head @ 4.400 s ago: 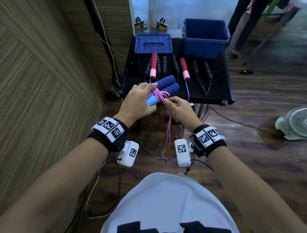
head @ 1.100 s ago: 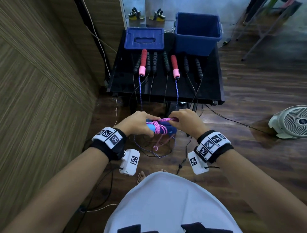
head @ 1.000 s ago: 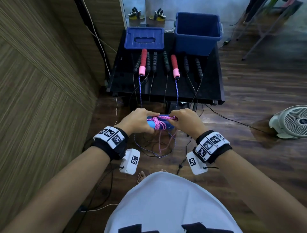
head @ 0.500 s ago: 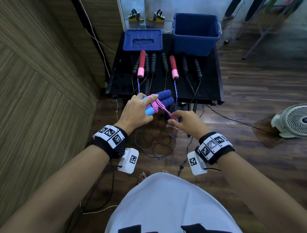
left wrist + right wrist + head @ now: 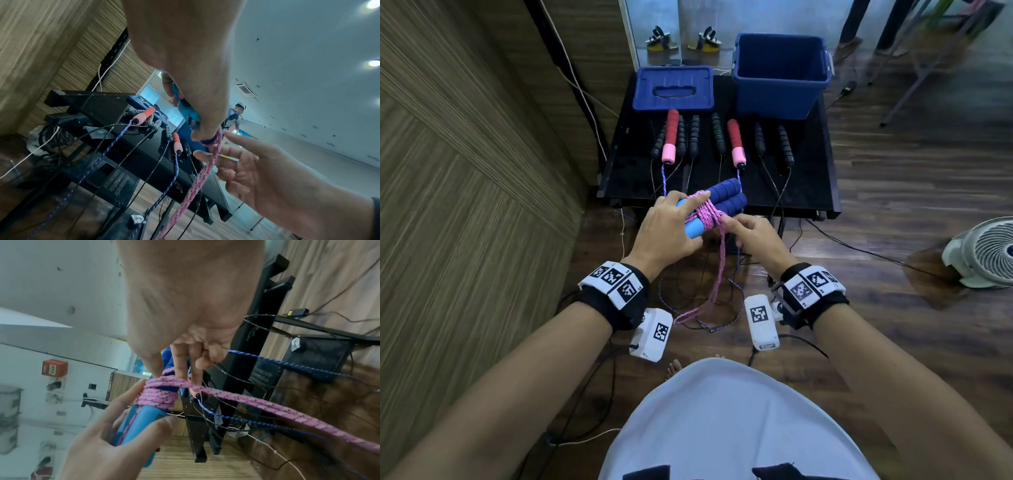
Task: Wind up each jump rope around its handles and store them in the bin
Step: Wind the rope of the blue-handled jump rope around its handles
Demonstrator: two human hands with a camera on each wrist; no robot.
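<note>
Jump rope work is barely under way: you have one rope partly wound and nothing stored. Going from the left, your left hand [image 5: 666,229] is curled round the pair of blue handles [image 5: 717,202], clamping them side by side in the air just in front of the bench [image 5: 810,178], index finger laid along the top. Several turns of the pink cord [image 5: 707,214] already bind the handles near their light-blue ends, but a long doubled tail hangs down to the floor, so I judge this rope roughly half wound. Your right hand [image 5: 751,234] sits just beside the bundle, its fingertips [image 5: 179,369] pinching the cord where it leaves the wrap. Behind, on the bench, the red-and-pink handles [image 5: 671,137] and several black handles [image 5: 717,133] lie in a row, their cords trailing over the front edge, all unwound. Farther right, the blue bin [image 5: 780,73] stands open, no rope showing inside, its lid [image 5: 673,88] lying flat beside it.
</note>
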